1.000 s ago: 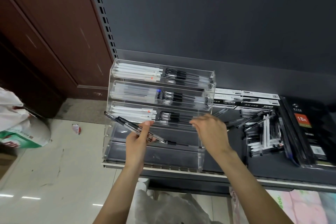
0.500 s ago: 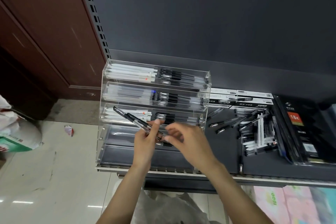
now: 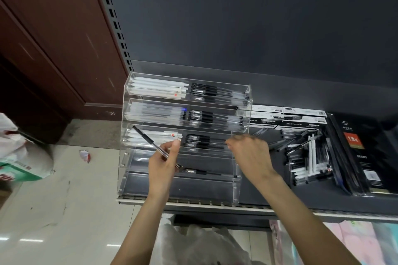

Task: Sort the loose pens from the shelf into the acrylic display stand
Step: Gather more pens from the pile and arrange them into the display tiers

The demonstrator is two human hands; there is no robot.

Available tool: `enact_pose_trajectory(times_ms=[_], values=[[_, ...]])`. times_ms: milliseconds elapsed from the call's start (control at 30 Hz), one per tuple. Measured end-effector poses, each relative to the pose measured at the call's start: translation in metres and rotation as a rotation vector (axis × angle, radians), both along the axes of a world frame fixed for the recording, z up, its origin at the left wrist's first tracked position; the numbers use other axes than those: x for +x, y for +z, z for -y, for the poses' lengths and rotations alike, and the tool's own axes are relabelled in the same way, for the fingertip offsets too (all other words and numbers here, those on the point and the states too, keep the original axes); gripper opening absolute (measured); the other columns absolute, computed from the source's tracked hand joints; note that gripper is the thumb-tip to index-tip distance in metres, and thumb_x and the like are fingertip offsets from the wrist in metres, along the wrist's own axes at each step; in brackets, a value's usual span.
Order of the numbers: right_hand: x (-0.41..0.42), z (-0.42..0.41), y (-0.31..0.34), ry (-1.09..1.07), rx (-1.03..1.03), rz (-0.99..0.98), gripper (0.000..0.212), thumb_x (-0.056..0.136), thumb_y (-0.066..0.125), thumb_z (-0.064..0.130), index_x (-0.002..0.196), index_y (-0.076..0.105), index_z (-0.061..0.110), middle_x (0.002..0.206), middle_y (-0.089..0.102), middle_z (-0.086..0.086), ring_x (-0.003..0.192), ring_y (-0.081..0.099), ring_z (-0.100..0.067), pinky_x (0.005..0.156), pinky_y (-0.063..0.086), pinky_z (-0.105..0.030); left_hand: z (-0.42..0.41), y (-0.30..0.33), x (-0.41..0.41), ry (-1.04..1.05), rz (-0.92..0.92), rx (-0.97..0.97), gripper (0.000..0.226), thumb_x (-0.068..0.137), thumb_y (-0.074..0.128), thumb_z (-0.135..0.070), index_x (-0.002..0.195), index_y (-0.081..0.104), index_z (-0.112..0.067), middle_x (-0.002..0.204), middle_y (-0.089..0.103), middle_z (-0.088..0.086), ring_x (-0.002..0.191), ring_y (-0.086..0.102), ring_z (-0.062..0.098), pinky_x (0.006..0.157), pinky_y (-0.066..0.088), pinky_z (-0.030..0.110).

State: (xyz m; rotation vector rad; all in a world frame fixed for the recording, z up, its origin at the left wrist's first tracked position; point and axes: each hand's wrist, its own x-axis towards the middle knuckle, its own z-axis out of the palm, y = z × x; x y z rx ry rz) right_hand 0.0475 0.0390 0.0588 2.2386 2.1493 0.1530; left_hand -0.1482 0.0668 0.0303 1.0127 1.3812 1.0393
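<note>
The left hand [image 3: 162,162] pinches a clear pen [image 3: 150,143] before the acrylic stand [image 3: 244,112], the blurred right hand [image 3: 249,153] I cannot tell; better lay it level into the fourth tier.

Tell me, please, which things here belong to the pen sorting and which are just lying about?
Job: acrylic display stand; pen in the left hand; right hand; loose pens on the shelf.
Lying about: black notebook; white bag.
</note>
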Motion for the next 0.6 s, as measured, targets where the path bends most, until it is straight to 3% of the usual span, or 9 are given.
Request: enact_pose_trajectory(times_ms=[100, 200, 300, 400, 500, 600], values=[[-0.004, -0.005, -0.002, 0.043, 0.041, 0.149, 0.026, 0.044, 0.085, 0.005, 0.054, 0.068, 0.022, 0.055, 0.06, 0.007, 0.06, 0.059, -0.014, 0.046, 0.044, -0.021, 0.002, -0.001, 0.002, -0.014, 0.013, -0.017, 0.031, 0.091, 0.058, -0.034, 0.096, 0.066, -0.005, 0.043, 0.041, -0.016, 0.044, 0.041, 0.0, 0.046, 0.041, 0.015], [-0.006, -0.004, -0.001, 0.07, 0.12, 0.087, 0.033, 0.046, 0.086, 0.005, 0.072, 0.073, 0.02, 0.066, 0.065, 0.004, 0.071, 0.061, -0.017, 0.059, 0.052, -0.024, 0.005, -0.001, 0.007, -0.042, 0.024, -0.022, 0.021, 0.089, 0.061, -0.031, 0.09, 0.066, -0.011, 0.05, 0.047, -0.014, 0.05, 0.047, 0.004, 0.049, 0.047, 0.018], [-0.018, 0.006, 0.009, 0.101, 0.094, -0.411, 0.02, 0.079, 0.074, 0.027, 0.098, 0.072, 0.022, 0.091, 0.071, 0.007, 0.087, 0.064, -0.01, 0.073, 0.054, -0.025, 0.007, 0.002, 0.014, -0.069, 0.024, -0.021, 0.013, 0.087, 0.063, -0.03, 0.085, 0.065, -0.017, 0.052, 0.052, -0.005, 0.048, 0.054, 0.005, 0.054, 0.049, 0.018], [-0.041, 0.019, 0.018, 0.054, -0.04, -0.894, 0.018, 0.084, 0.068, 0.031, 0.099, 0.069, 0.022, 0.09, 0.071, 0.013, 0.082, 0.063, 0.005, 0.076, 0.051, -0.014, 0.009, 0.005, 0.025, -0.111, 0.082, -0.016, 0.013, 0.087, 0.064, -0.026, 0.088, 0.066, -0.013, 0.056, 0.061, -0.005, 0.055, 0.06, 0.007, 0.059, 0.05, 0.02], [-0.047, 0.025, 0.015, 0.001, 0.059, -1.048, 0.01, 0.08, 0.073, 0.017, 0.089, 0.07, 0.018, 0.079, 0.071, 0.012, 0.073, 0.065, 0.004, 0.07, 0.05, -0.01, 0.008, 0.008, 0.035, -0.162, 0.079, 0.005, 0.013, 0.088, 0.063, -0.027, 0.088, 0.067, -0.015, 0.073, 0.069, 0.003, 0.072, 0.067, 0.015, 0.071, 0.055, 0.03], [-0.025, 0.026, 0.014, -0.066, 0.195, -0.923, 0.008, 0.081, 0.07, 0.025, 0.088, 0.071, 0.023, 0.076, 0.07, 0.015, 0.067, 0.064, 0.001, 0.066, 0.054, -0.021, 0.006, 0.013, 0.037, -0.289, -0.039, 0.03, 0.037, 0.085, 0.052, -0.051, 0.094, 0.067, -0.018, 0.079, 0.069, -0.001, 0.076, 0.066, 0.011, 0.075, 0.055, 0.032]])
